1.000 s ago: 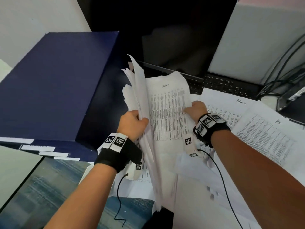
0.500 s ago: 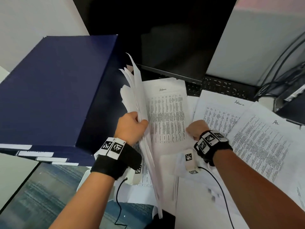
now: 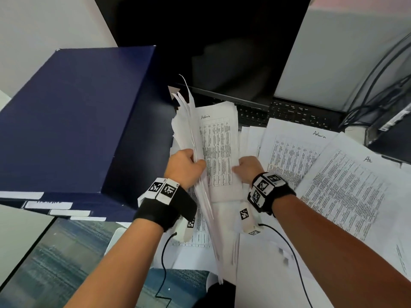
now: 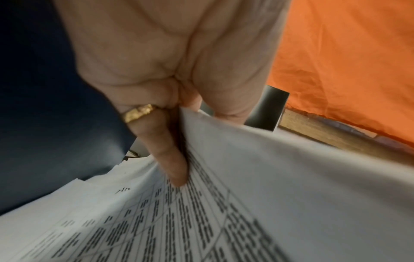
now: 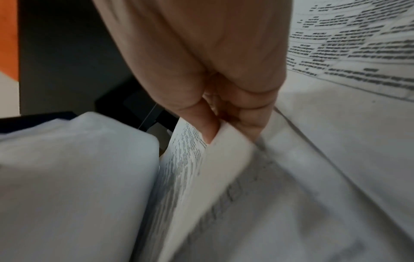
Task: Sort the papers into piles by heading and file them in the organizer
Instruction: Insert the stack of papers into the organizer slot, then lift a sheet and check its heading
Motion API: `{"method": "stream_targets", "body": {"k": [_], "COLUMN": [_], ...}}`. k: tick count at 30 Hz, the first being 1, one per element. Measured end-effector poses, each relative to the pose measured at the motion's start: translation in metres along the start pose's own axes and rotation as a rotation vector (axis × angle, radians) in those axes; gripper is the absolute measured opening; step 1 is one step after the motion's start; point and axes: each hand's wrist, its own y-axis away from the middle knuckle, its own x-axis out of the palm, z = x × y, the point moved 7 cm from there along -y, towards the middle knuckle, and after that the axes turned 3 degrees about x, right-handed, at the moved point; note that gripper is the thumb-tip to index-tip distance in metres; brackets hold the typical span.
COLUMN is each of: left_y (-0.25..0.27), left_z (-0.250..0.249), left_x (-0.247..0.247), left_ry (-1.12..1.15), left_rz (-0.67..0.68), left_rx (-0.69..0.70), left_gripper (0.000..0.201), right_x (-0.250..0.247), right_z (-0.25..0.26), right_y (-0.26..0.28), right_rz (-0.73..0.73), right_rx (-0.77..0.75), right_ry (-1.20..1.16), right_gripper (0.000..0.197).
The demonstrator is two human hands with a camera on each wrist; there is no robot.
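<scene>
My left hand grips a thick stack of printed papers held on edge, thumb on one side and fingers on the other. My right hand pinches the right edge of the top sheet, headed "Admin", between thumb and fingers. More sorted sheets lie on the desk to the right: another "Admin" sheet and a sheet with a heading I cannot read fully. The dark blue organizer stands at the left, with white label tabs along its front edge.
A black monitor stands behind the papers, with a black keyboard under it. Cables and a dark device sit at the far right. An orange cloth shows in the left wrist view.
My right hand has slid down and toward me along the top sheet's right edge, drawing the "Admin" sheet away from the stack. The left hand keeps its grip on the stack.
</scene>
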Motion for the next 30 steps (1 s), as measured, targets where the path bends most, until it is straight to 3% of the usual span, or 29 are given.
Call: {"method": "stream_targets", "body": {"k": [1,4,7,12,14,17,20,22,24,27,30], "left_y": [-0.001,-0.006,-0.008,-0.006,-0.004,0.003,0.015,0.028,0.041,0.06,0.068], "left_z": [-0.001,0.0,-0.001,-0.015,-0.025,-0.031,-0.055,-0.08,-0.095,-0.101,-0.1], "left_x": [0.006,0.028,0.056,0.101,0.116,0.137,0.151,0.166,0.19,0.224,0.238], "left_ry": [-0.006,-0.045,-0.092,-0.336,-0.458,-0.506,-0.621,-0.574,-0.409,-0.183,-0.034], "left_rz": [0.012,0.05,0.103,0.188,0.202,0.27,0.241,0.22,0.301,0.464,0.422], "left_rx": [0.004,0.0,-0.008,0.062,0.104,0.023,0.064,0.2,0.253,0.149,0.047], "left_gripper": [0.022,0.021,0.017,0.019,0.033,0.071,0.074,0.058,0.042,0.038,0.042], "right_x": [0.001,-0.009,-0.033,-0.101,-0.13,-0.171,-0.199,-0.207,-0.211,-0.211,-0.216], "right_z": [-0.002,-0.018,-0.043,-0.117,-0.149,-0.197,-0.242,-0.266,-0.281,-0.298,-0.324], "right_y": [0.0,0.009,0.019,0.032,0.043,0.055,0.066,0.072,0.076,0.067,0.044], "right_rz": [0.006,0.081,0.08,-0.214,-0.315,-0.418,-0.45,-0.469,-0.502,-0.466,-0.423], "right_rx": [-0.01,0.04,0.07,0.117,0.193,0.373,0.589,0.66,0.673,0.653,0.585], "right_ry": [-0.064,-0.34,-0.489,-0.253,-0.128,0.084,0.192,0.066,-0.086,-0.174,-0.183], "right_gripper": [0.026,0.008,0.016,0.017,0.019,0.028,0.044,0.054,0.059,0.062,0.032]}}
